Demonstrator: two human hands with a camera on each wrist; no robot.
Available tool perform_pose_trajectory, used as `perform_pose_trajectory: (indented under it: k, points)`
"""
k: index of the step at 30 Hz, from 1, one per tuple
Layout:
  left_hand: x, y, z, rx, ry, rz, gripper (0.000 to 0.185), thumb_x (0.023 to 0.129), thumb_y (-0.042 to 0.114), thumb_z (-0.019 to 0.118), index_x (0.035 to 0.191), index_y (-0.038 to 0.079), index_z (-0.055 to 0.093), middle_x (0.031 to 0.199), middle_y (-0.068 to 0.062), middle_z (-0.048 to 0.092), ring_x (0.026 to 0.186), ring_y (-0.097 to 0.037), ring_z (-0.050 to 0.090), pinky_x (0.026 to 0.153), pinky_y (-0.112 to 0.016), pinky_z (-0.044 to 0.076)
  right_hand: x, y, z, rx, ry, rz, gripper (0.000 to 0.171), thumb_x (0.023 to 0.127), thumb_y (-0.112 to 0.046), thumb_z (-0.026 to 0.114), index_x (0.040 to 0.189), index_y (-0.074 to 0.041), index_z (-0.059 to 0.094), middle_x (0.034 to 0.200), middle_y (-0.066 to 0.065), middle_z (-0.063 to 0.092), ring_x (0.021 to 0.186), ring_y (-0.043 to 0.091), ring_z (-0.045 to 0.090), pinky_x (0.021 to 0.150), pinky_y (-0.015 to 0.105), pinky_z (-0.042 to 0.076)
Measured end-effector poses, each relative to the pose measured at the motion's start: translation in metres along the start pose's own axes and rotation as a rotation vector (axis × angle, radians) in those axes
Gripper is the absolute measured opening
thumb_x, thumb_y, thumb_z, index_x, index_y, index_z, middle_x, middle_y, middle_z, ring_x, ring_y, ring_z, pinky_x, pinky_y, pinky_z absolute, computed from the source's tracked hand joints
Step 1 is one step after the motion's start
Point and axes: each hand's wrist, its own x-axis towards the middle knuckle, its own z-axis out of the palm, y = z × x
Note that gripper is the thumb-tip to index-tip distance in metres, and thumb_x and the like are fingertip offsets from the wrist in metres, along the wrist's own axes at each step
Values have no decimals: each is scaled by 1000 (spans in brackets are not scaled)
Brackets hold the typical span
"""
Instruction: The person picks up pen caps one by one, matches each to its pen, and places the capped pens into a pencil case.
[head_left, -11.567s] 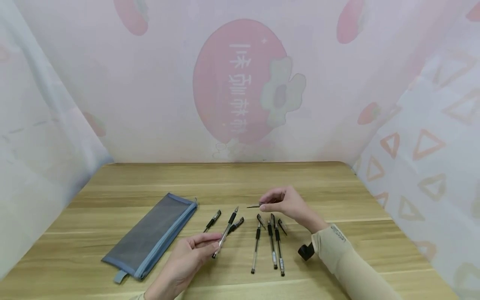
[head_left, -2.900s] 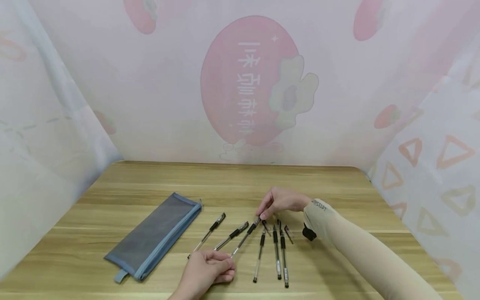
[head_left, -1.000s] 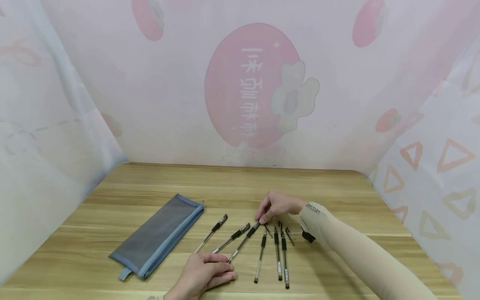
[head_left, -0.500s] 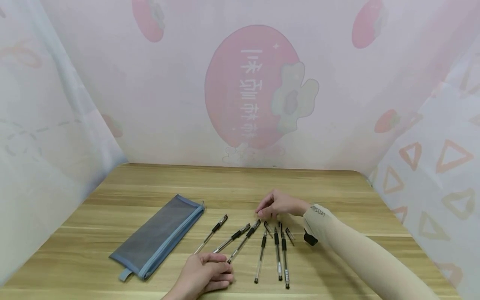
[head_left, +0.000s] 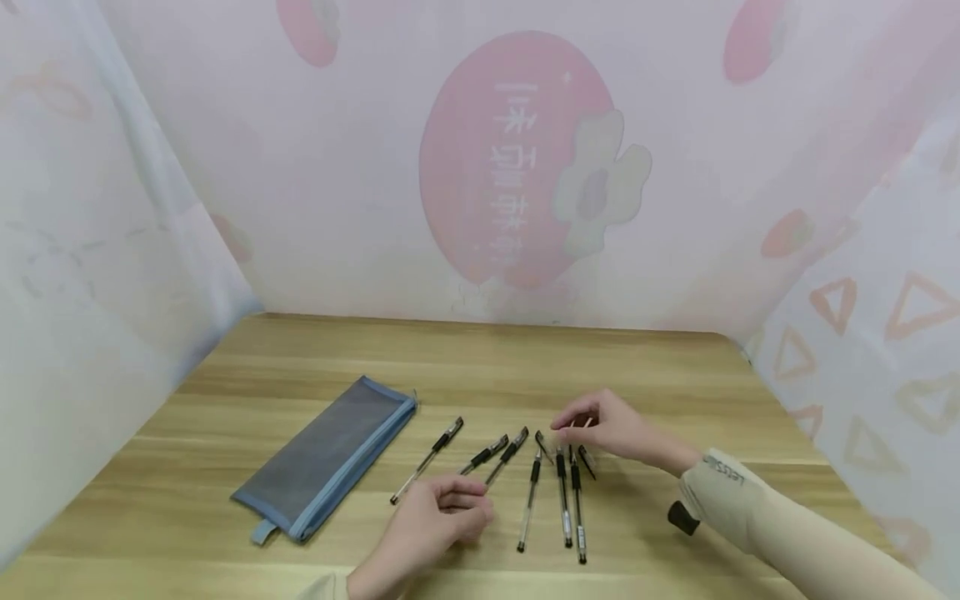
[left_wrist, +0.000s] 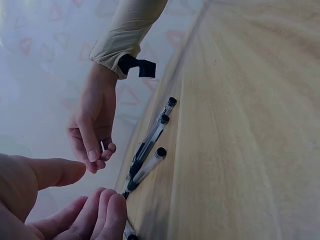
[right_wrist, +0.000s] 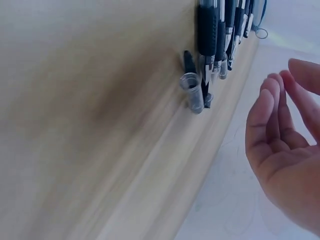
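Hands (head_left: 442, 517) loosely curled, empty, over pens (head_left: 564, 496)

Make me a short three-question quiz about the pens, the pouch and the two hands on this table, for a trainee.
1. True or false: the right hand grips a pen.
2. Which lies farthest toward the person's left? A) the blue-grey mesh pencil pouch B) the loose pen cap C) the left hand
3. Fill in: the pens lie on a ____ table.

Key:
1. False. Its fingers are loosely curled above the cap ends of the pens, holding nothing.
2. A. The pouch lies left of all the pens and both hands.
3. Wooden.
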Motion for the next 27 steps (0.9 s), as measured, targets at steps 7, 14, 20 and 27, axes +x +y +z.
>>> perform_pose_trajectory:
  k: [7,14,20,27]
  points:
    - [13,11,15,39,9,63,40,84,5,76,118,-10,61,106,-15,68,92,-23,67,79,-30,55,-2,10,-11,17,13,43,23,90,-22,75,108,-7,75,104,6,71,81,25,63,64,29,51]
    - [22,10,28,99,26,57,44,80,4,79,118,-9,61,105,-14,68,92,-22,66,79,-31,56,9,27,-7,63,-108,15,22,89,-17,75,109,-7,74,101,5,72,89,26,65,76,36,56]
    - [24,7,42,119,17,22,51,74,3,82,119,-7,60,105,-11,66,94,-25,63,82,-36,55,10,34,-8,93,-102,-11,24,89,-15,76,109,-2,72,94,5,71,85,27,66,74,36,57]
    - [28,4,51,177,63,35,55,68,-1,84,117,-8,61,101,-8,66,90,-23,64,79,-33,55,8,30,-10,100,-85,-12,25,90,-13,74,110,2,71,105,13,70,86,26,68,74,36,57]
